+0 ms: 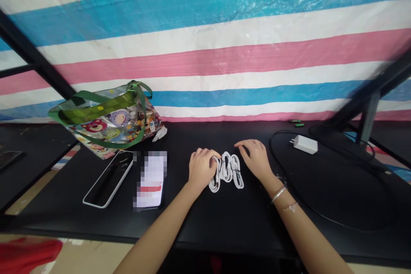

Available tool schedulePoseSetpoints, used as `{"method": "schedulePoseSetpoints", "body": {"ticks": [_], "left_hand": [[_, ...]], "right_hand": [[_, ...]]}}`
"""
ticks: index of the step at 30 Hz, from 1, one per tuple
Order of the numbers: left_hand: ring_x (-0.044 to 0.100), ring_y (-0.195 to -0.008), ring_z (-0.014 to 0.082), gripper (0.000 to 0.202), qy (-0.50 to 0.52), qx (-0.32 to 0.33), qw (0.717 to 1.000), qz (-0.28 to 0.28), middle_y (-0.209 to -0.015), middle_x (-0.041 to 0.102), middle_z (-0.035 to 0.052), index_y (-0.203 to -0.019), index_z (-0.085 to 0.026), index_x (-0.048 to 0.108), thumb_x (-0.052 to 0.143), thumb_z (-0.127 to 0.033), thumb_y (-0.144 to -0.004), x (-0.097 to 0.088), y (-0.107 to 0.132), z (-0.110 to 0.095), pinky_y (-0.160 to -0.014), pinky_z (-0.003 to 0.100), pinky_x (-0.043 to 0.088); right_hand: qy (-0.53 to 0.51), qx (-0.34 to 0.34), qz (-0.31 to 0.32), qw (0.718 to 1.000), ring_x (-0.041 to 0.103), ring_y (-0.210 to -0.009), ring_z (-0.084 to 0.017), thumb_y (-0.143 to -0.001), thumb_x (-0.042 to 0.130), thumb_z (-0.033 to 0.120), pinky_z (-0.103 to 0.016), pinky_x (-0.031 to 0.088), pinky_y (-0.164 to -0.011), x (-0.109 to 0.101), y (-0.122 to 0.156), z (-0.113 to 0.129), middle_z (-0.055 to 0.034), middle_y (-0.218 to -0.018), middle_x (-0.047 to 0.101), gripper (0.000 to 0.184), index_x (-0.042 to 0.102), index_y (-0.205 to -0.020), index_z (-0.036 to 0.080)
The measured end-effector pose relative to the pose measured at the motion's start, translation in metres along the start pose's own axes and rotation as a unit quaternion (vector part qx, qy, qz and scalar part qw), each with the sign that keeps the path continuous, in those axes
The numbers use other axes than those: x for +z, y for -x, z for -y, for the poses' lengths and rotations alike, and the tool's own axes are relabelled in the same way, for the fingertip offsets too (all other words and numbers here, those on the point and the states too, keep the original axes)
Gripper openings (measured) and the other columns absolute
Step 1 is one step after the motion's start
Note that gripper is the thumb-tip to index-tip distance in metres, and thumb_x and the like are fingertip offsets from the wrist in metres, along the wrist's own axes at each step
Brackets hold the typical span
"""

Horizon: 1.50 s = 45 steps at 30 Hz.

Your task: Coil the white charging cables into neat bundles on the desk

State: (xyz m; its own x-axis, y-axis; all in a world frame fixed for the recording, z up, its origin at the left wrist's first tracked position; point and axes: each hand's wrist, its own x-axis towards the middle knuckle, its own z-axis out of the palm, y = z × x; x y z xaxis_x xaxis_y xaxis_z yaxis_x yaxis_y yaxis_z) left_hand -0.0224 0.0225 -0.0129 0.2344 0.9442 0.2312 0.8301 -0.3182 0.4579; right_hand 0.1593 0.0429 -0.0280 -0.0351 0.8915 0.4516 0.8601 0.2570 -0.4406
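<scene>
Three bundles of white charging cable lie side by side on the black table [192, 233], wound into loops and tied with dark ties. The left cable bundle [214, 183] has its upper part between the thumb and forefinger of my left hand [201, 166]. Beside it rest the middle cable bundle [226, 167] and the right cable bundle [238, 172]. Just right of the bundles, my right hand [257, 157] hovers low or rests on the table, with its forefinger stretched out and the thumb apart. It holds nothing.
A white-framed phone [107, 180] and a phone with a blurred lit screen [152, 182] lie at left. Behind them stands a cartoon-print bag [112, 122]. To the right are a white charger plug [305, 144] and a looping black cable [308, 209]. Striped sheeting [224, 60] hangs behind.
</scene>
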Motion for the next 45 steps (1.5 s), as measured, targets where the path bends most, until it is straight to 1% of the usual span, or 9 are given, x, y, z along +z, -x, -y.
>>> {"method": "schedulePoseSetpoints", "body": {"ticks": [7, 13, 18, 22, 26, 30, 34, 38, 45], "left_hand": [[0.057, -0.086, 0.0193, 0.025, 0.005, 0.019, 1.000, -0.011, -0.086, 0.069, -0.0011, -0.085, -0.025, 0.066, 0.045, -0.010, -0.084, 0.001, 0.003, 0.001, -0.081, 0.035, 0.044], [0.057, -0.090, 0.0194, 0.025, 0.012, 0.032, 0.999, -0.009, -0.090, 0.070, -0.0014, -0.090, -0.026, 0.066, 0.045, -0.012, -0.086, 0.005, 0.003, 0.001, -0.083, 0.035, 0.045], [0.058, -0.094, 0.0197, 0.020, 0.025, 0.034, 0.999, 0.006, -0.094, 0.071, -0.0016, -0.090, -0.025, 0.065, 0.049, -0.015, -0.086, 0.004, 0.003, 0.000, -0.086, 0.036, 0.045], [0.058, -0.096, 0.0203, 0.016, 0.029, 0.027, 0.999, 0.029, -0.094, 0.072, -0.0013, -0.090, -0.025, 0.065, 0.053, -0.016, -0.085, 0.002, 0.002, -0.003, -0.087, 0.037, 0.045], [0.058, -0.096, 0.0206, 0.018, 0.037, 0.020, 0.998, 0.041, -0.094, 0.072, -0.0013, -0.093, -0.025, 0.065, 0.053, -0.014, -0.084, 0.001, 0.001, -0.005, -0.086, 0.037, 0.045], [0.058, -0.096, 0.0213, 0.019, 0.054, 0.020, 0.998, 0.034, -0.095, 0.071, -0.0007, -0.094, -0.024, 0.065, 0.054, -0.013, -0.083, 0.003, 0.001, -0.003, -0.085, 0.037, 0.045], [0.058, -0.096, 0.0206, 0.019, 0.085, 0.038, 0.996, 0.005, -0.094, 0.071, 0.0000, -0.093, -0.023, 0.065, 0.049, -0.014, -0.087, 0.002, 0.002, -0.002, -0.084, 0.035, 0.044], [0.057, -0.095, 0.0203, 0.024, 0.111, 0.071, 0.991, -0.018, -0.094, 0.071, 0.0009, -0.094, -0.022, 0.065, 0.042, -0.015, -0.090, 0.000, 0.004, -0.004, -0.086, 0.035, 0.042], [0.058, -0.096, 0.0229, 0.021, 0.116, 0.094, 0.989, 0.000, -0.094, 0.072, 0.0023, -0.102, -0.022, 0.064, 0.055, -0.022, -0.083, -0.003, 0.006, -0.008, -0.090, 0.038, 0.041]], "right_hand": [[0.002, -0.021, 0.028, 0.999, 0.060, -0.091, -0.027, -0.086, 0.039, 0.026, -0.048, 0.043, -0.089, -0.001, 0.002, 0.001, -0.0068, -0.087, 0.072, 0.030, 0.069, -0.084, 0.026], [-0.002, -0.057, 0.059, 0.997, 0.056, -0.111, -0.029, -0.090, 0.037, 0.032, -0.055, 0.039, -0.096, 0.009, 0.007, 0.001, -0.0072, -0.109, 0.071, 0.036, 0.069, -0.104, 0.027], [0.003, -0.073, 0.114, 0.991, 0.054, -0.116, -0.030, -0.090, 0.038, 0.034, -0.060, 0.038, -0.096, 0.015, 0.010, 0.007, -0.0065, -0.116, 0.069, 0.035, 0.069, -0.105, 0.028], [0.001, -0.072, 0.101, 0.992, 0.058, -0.109, -0.030, -0.085, 0.045, 0.031, -0.056, 0.042, -0.092, 0.014, 0.008, 0.008, -0.0063, -0.107, 0.072, 0.025, 0.069, -0.092, 0.028], [-0.018, -0.066, 0.064, 0.996, 0.064, -0.094, -0.027, -0.080, 0.046, 0.022, -0.050, 0.043, -0.091, 0.010, 0.006, 0.009, -0.0047, -0.086, 0.072, 0.019, 0.064, -0.077, 0.026], [-0.097, -0.049, 0.045, 0.993, 0.065, -0.076, -0.023, -0.080, 0.045, 0.021, -0.045, 0.046, -0.087, 0.003, 0.002, 0.012, -0.0033, -0.076, 0.070, 0.016, 0.060, -0.075, 0.024], [-0.239, -0.016, 0.010, 0.971, 0.065, -0.071, -0.020, -0.079, 0.049, 0.026, -0.033, 0.052, -0.069, -0.004, 0.000, 0.015, -0.0043, -0.077, 0.069, 0.011, 0.059, -0.077, 0.023], [-0.339, 0.035, -0.025, 0.940, 0.062, -0.062, -0.016, -0.077, 0.056, 0.031, -0.028, 0.052, -0.059, -0.009, 0.002, 0.020, -0.0025, -0.073, 0.065, 0.009, 0.059, -0.078, 0.022], [-0.454, 0.106, -0.022, 0.884, 0.053, -0.053, -0.012, -0.069, 0.067, 0.039, -0.022, 0.045, -0.044, -0.010, 0.003, 0.029, 0.0010, -0.065, 0.057, 0.021, 0.056, -0.071, 0.022]]}}
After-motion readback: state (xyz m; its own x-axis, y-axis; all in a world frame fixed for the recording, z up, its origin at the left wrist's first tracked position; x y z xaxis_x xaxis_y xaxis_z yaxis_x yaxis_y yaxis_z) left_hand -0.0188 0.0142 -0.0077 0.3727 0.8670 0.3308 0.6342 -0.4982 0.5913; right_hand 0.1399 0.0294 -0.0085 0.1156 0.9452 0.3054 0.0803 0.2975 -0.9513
